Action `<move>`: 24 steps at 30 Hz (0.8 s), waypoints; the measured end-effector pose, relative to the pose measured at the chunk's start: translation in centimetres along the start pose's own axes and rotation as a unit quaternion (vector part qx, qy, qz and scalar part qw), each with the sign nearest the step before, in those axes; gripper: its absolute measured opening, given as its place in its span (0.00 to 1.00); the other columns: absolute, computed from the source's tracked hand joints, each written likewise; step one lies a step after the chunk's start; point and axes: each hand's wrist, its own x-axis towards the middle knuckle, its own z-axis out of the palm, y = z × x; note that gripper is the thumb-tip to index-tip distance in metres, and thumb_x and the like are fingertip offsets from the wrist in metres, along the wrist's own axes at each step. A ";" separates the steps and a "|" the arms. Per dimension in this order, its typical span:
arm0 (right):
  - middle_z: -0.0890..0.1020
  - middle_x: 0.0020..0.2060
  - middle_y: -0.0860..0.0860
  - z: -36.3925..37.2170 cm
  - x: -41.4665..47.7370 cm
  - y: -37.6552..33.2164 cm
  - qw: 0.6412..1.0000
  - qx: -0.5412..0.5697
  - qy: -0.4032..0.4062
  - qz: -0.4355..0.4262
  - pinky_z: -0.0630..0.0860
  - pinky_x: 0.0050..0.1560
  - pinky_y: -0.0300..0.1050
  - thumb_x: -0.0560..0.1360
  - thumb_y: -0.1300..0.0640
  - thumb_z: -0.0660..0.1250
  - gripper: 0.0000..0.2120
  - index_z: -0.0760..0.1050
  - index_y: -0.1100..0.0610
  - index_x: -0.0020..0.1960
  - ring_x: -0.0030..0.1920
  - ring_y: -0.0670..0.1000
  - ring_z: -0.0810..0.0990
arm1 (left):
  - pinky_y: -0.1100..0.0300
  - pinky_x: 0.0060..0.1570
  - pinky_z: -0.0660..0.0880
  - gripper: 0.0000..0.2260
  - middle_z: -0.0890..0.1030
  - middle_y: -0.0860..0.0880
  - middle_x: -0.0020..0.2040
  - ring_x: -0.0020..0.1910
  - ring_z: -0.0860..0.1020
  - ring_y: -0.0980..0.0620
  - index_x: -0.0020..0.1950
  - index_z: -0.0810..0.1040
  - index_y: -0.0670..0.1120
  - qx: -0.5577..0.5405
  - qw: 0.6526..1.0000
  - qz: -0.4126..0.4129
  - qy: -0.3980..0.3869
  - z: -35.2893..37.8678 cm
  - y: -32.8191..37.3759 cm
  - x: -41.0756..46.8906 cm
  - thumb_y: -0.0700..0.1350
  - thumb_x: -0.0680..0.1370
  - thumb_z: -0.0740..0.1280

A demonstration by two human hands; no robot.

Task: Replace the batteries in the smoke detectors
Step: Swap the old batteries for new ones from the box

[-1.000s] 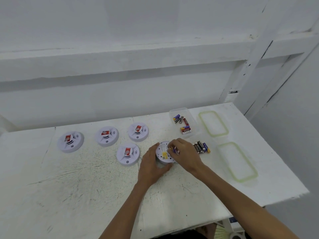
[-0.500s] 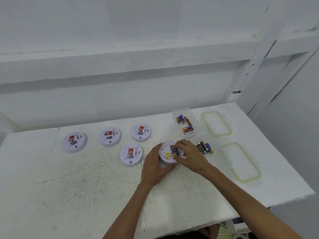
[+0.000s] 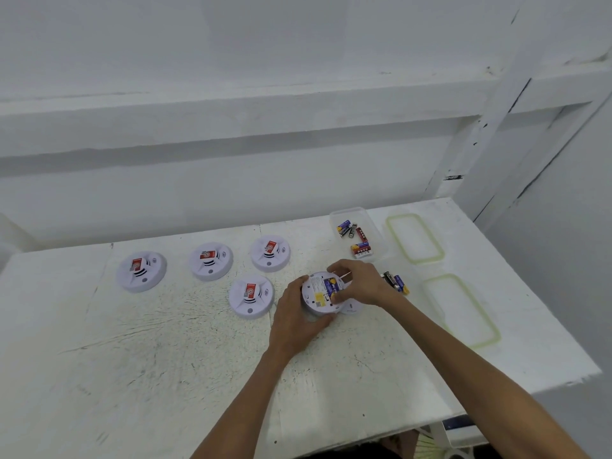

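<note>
While your left hand [image 3: 298, 318] curls round the near-left edge of the white round smoke detector [image 3: 314, 298], its grip is closed on the housing and steadies it on the scuffed white table [image 3: 165, 359]. That detector lies back-up in the middle of the table, with its label and open battery bay facing you.

Your right hand [image 3: 362, 283] arches over the far-right side of the same detector. Its grip is narrowed to a pinch: fingertips at the far end and thumb at the near, yellow-tipped end of the blue battery [image 3: 331, 286], which lies in the bay. You cannot tell from here whether the battery is fully seated.

A thin white round cover [image 3: 352, 307] lies flat, just beside the detector, under your right wrist.

To the left sit four more white smoke detectors [image 3: 251, 296], face-up with red stickers, each apart from the others.

Just right of your right hand is a small cluster of loose batteries [image 3: 395, 283]. Behind it stands a clear plastic box [image 3: 347, 212] holding more batteries, and two green-rimmed clear lids [image 3: 414, 238] lie flat near the right edge.
</note>
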 end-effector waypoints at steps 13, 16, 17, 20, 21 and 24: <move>0.85 0.46 0.49 0.5 1.2 -1.7 1.000 0.013 0.025 0.003 0.75 0.40 0.31 0.67 0.60 0.79 0.15 0.82 0.55 0.53 0.44 0.46 0.82 | 0.52 0.60 0.79 0.39 0.78 0.52 0.63 0.62 0.78 0.54 0.71 0.70 0.51 -0.020 0.999 -0.024 0.032 -0.1 -0.1 -0.3 0.59 0.66 0.82; 0.85 0.50 0.52 1.8 1.3 -2.0 0.997 -0.025 0.058 -0.032 0.75 0.44 0.29 0.75 0.61 0.70 0.10 0.81 0.56 0.56 0.46 0.47 0.82 | 0.55 0.72 0.69 0.45 0.74 0.44 0.71 0.70 0.72 0.46 0.76 0.66 0.43 0.006 0.999 -0.022 0.034 0.1 0.0 -0.5 0.59 0.66 0.80; 0.85 0.51 0.53 2.2 1.3 -2.1 0.996 -0.032 0.073 -0.041 0.76 0.48 0.33 0.77 0.62 0.68 0.10 0.80 0.57 0.57 0.47 0.48 0.82 | 0.62 0.73 0.65 0.46 0.72 0.43 0.73 0.72 0.70 0.46 0.77 0.65 0.42 0.013 0.999 -0.024 0.029 0.0 0.1 -0.6 0.61 0.66 0.78; 0.84 0.53 0.55 2.6 1.1 -2.4 0.989 -0.059 0.127 -0.049 0.78 0.55 0.44 0.79 0.64 0.63 0.11 0.79 0.59 0.58 0.53 0.53 0.82 | 0.68 0.70 0.63 0.47 0.72 0.42 0.72 0.71 0.69 0.51 0.76 0.66 0.40 0.026 0.998 -0.023 0.045 0.0 0.3 -0.6 0.62 0.65 0.77; 0.83 0.55 0.55 2.6 0.8 -2.5 0.987 -0.074 0.135 -0.040 0.78 0.56 0.46 0.79 0.65 0.62 0.12 0.78 0.59 0.60 0.55 0.54 0.81 | 0.63 0.72 0.66 0.47 0.72 0.42 0.72 0.71 0.69 0.51 0.76 0.66 0.41 0.022 0.998 -0.023 0.055 0.0 0.2 -0.6 0.63 0.65 0.77; 0.77 0.60 0.57 3.0 -0.1 -2.3 0.983 -0.143 0.116 -0.003 0.75 0.55 0.47 0.79 0.65 0.61 0.15 0.72 0.59 0.66 0.59 0.55 0.77 | 0.47 0.72 0.70 0.45 0.72 0.46 0.73 0.73 0.71 0.48 0.77 0.64 0.47 0.007 0.997 -0.027 0.066 -0.1 0.2 -0.4 0.62 0.66 0.78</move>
